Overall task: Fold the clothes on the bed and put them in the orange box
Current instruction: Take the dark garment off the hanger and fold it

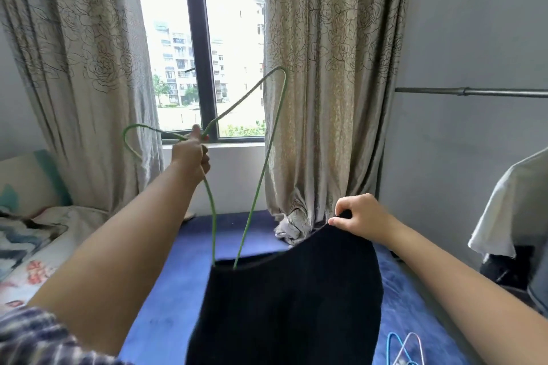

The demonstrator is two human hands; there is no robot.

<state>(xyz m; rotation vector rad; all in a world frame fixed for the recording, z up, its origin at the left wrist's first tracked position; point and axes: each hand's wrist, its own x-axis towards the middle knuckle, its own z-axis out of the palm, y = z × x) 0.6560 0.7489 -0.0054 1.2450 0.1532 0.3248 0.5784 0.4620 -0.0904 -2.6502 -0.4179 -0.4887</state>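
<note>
Your left hand (192, 152) grips the thin green wire hanger (261, 157) raised toward the far window (200, 47), while your right hand (357, 215) pinches the black knit garment's (290, 299) shoulder, apparently to free it. It hangs over the blue bed (166, 290); spare blue and pink hangers (404, 348) lie near right. No orange box shows.

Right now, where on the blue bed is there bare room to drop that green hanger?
Bare blue sheet lies left of the black garment, bordered by the patterned bedding. A smaller strip runs toward the curtain hem. The near-right corner is crowded by the spare hangers.
</note>
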